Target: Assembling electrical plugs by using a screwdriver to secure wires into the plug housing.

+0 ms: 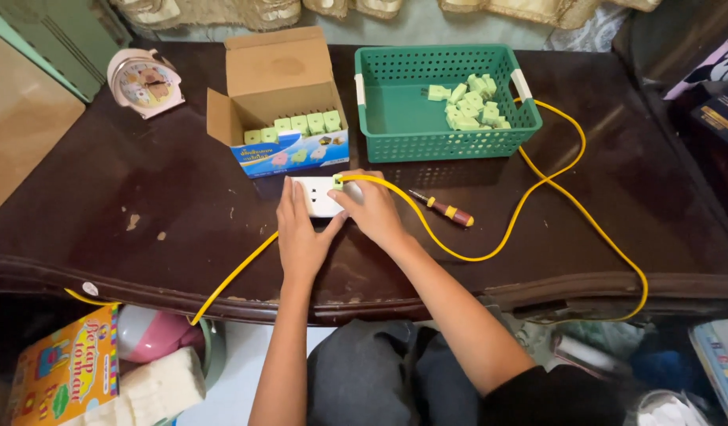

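The left hand [299, 237] lies flat on a white socket block [318, 196] in the middle of the table [143, 205]. The right hand [373, 211] pinches a green plug [338, 181] on it.

Both hands sit over the white socket block [315, 197], so its lower half and outer ends are covered. The right hand [373, 211] hides the green plug [338, 181] at the yellow cable's [490, 254] end, bar one corner. That cable drops behind the worktop [143, 229] edge on both sides. The green pieces in the box [275, 87] are too small to make out.
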